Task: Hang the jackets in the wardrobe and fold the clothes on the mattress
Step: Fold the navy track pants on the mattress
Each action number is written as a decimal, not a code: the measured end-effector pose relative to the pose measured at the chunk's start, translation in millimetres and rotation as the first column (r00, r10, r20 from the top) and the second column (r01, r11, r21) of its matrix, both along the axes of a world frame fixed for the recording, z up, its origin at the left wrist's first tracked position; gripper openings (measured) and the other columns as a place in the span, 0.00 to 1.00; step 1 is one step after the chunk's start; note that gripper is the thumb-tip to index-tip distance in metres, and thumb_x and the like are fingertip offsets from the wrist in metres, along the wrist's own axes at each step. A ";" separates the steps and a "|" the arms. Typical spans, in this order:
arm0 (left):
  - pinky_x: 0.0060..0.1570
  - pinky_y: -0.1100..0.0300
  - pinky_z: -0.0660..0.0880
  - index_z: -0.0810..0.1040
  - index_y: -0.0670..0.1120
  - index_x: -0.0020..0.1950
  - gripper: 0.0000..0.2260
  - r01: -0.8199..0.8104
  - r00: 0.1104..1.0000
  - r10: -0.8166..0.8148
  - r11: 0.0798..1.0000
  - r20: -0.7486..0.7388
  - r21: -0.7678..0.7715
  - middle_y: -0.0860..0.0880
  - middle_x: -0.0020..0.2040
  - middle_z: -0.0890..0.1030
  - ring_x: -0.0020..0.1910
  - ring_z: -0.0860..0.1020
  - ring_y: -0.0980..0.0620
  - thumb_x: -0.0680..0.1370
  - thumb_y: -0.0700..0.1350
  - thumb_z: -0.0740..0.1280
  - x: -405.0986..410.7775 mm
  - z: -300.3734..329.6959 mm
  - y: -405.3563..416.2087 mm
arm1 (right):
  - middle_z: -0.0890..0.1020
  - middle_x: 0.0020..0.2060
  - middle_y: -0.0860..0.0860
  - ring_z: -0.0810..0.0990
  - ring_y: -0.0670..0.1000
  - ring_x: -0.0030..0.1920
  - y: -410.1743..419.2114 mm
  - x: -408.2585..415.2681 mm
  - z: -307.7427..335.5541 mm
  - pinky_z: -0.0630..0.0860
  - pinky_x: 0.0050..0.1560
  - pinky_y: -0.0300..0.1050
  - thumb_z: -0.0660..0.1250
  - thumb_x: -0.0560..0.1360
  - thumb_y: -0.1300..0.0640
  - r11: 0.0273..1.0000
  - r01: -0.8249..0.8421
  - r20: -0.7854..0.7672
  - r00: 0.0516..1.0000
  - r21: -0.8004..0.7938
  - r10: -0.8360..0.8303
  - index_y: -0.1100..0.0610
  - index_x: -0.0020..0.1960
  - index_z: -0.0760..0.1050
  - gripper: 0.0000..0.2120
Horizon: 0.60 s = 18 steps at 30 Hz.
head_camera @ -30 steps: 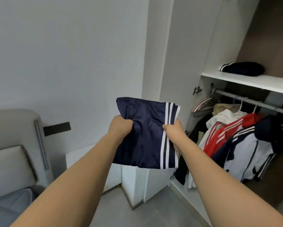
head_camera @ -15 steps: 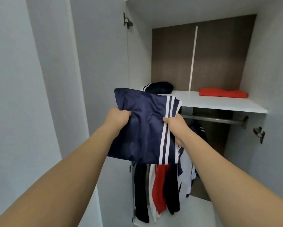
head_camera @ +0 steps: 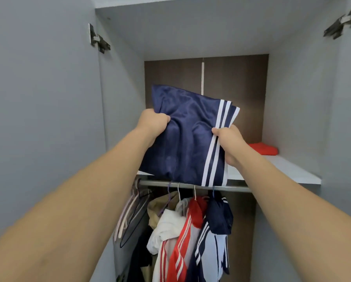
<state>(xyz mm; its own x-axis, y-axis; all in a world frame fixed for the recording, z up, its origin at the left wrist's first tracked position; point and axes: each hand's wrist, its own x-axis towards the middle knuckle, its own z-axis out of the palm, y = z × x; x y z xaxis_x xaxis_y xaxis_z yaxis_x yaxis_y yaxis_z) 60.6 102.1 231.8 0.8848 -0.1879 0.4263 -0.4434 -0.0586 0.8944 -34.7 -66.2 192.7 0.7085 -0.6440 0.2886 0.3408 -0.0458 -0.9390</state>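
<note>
I hold a folded navy garment with white stripes up in front of the wardrobe's upper shelf. My left hand grips its left edge. My right hand grips the striped right edge. The garment hides the left part of the shelf. Below it, several jackets in white, red and navy hang from the metal rail.
A folded red garment lies on the shelf at the right. Empty hangers hang at the rail's left end. The wardrobe's open doors flank me, with hinges at upper left and upper right.
My view has swung from the wall and bed to face the wardrobe. Both hands have carried the folded navy garment up to the level of the upper shelf.
</note>
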 end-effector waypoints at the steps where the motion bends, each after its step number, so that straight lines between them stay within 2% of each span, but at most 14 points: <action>1: 0.31 0.62 0.69 0.72 0.50 0.39 0.10 -0.016 1.000 0.015 1.000 0.017 0.009 0.52 0.39 0.76 0.37 0.74 0.54 0.77 0.40 0.67 13.9 10.5 -4.1 | 0.80 0.55 0.56 0.82 0.57 0.53 -4.3 15.8 7.7 0.80 0.56 0.57 0.63 0.78 0.62 1.000 -0.016 0.003 1.000 0.013 0.016 0.57 0.63 0.68 0.14; 4: 0.31 0.62 0.67 0.71 0.46 0.42 0.07 -0.089 0.995 0.086 0.992 0.046 0.085 0.52 0.39 0.73 0.35 0.71 0.54 0.78 0.40 0.67 62.9 38.9 -4.6 | 0.82 0.53 0.55 0.83 0.56 0.51 -8.8 68.0 20.6 0.82 0.49 0.52 0.63 0.78 0.62 0.991 -0.111 -0.002 0.994 0.072 0.111 0.57 0.62 0.70 0.13; 6: 0.34 0.60 0.68 0.71 0.44 0.49 0.05 -0.135 0.991 0.131 0.976 0.035 0.170 0.49 0.42 0.73 0.37 0.71 0.52 0.78 0.41 0.68 96.8 50.3 -0.7 | 0.83 0.50 0.54 0.84 0.54 0.47 -5.6 99.2 21.4 0.82 0.38 0.45 0.63 0.79 0.63 0.977 -0.186 -0.051 0.980 0.104 0.192 0.58 0.61 0.73 0.11; 8: 0.40 0.56 0.69 0.73 0.43 0.50 0.05 -0.173 0.984 0.180 0.935 0.008 0.309 0.47 0.44 0.74 0.38 0.72 0.50 0.77 0.41 0.67 131.2 48.7 4.0 | 0.84 0.47 0.55 0.84 0.53 0.43 -2.6 132.8 15.7 0.80 0.34 0.44 0.63 0.79 0.63 0.968 -0.227 -0.126 0.963 0.104 0.239 0.60 0.59 0.75 0.09; 10: 0.42 0.54 0.69 0.74 0.42 0.43 0.04 -0.171 0.978 0.207 0.884 -0.038 0.436 0.45 0.43 0.74 0.38 0.71 0.48 0.78 0.39 0.65 169.3 32.3 5.2 | 0.83 0.45 0.56 0.82 0.54 0.41 0.2 166.9 3.3 0.79 0.38 0.47 0.63 0.80 0.63 0.968 -0.231 -0.223 0.943 0.098 0.248 0.61 0.60 0.75 0.09; 12: 0.46 0.52 0.71 0.76 0.40 0.44 0.04 -0.158 0.970 0.234 0.808 -0.063 0.568 0.43 0.46 0.76 0.43 0.75 0.44 0.78 0.38 0.64 204.9 4.9 5.6 | 0.81 0.45 0.57 0.81 0.56 0.43 3.6 202.4 -17.2 0.80 0.48 0.51 0.62 0.80 0.63 0.974 -0.215 -0.325 0.919 0.065 0.225 0.64 0.62 0.73 0.12; 13: 0.51 0.51 0.73 0.77 0.38 0.51 0.05 -0.176 0.965 0.260 0.730 -0.029 0.660 0.41 0.51 0.77 0.49 0.77 0.41 0.78 0.38 0.63 222.7 -13.5 5.8 | 0.80 0.50 0.59 0.81 0.57 0.48 6.8 219.5 -30.4 0.78 0.55 0.54 0.63 0.80 0.64 0.982 -0.189 -0.391 0.902 0.023 0.183 0.64 0.66 0.70 0.15; 15: 0.62 0.49 0.72 0.70 0.40 0.68 0.19 -0.299 0.936 0.322 0.523 0.140 0.798 0.40 0.66 0.74 0.64 0.74 0.39 0.78 0.43 0.64 254.3 -55.3 6.6 | 0.73 0.65 0.62 0.75 0.61 0.63 10.4 250.8 -56.6 0.72 0.66 0.55 0.64 0.78 0.62 0.969 -0.152 -0.540 0.841 -0.192 0.025 0.63 0.75 0.59 0.28; 16: 0.66 0.47 0.69 0.64 0.44 0.74 0.25 -0.335 0.929 0.308 0.461 0.206 0.822 0.40 0.71 0.69 0.69 0.69 0.39 0.78 0.46 0.63 264.3 -73.8 7.5 | 0.66 0.71 0.62 0.70 0.62 0.68 10.7 263.2 -65.7 0.68 0.69 0.54 0.63 0.77 0.60 0.932 -0.149 -0.599 0.796 -0.330 -0.084 0.61 0.78 0.52 0.33; 18: 0.74 0.45 0.58 0.54 0.53 0.80 0.27 -0.248 0.968 0.135 0.411 0.211 0.877 0.45 0.79 0.57 0.77 0.57 0.42 0.82 0.52 0.58 280.1 -102.9 7.5 | 0.56 0.76 0.60 0.63 0.62 0.73 8.5 282.1 -73.8 0.63 0.72 0.53 0.60 0.77 0.57 0.823 -0.206 -0.654 0.717 -0.529 -0.241 0.56 0.80 0.43 0.38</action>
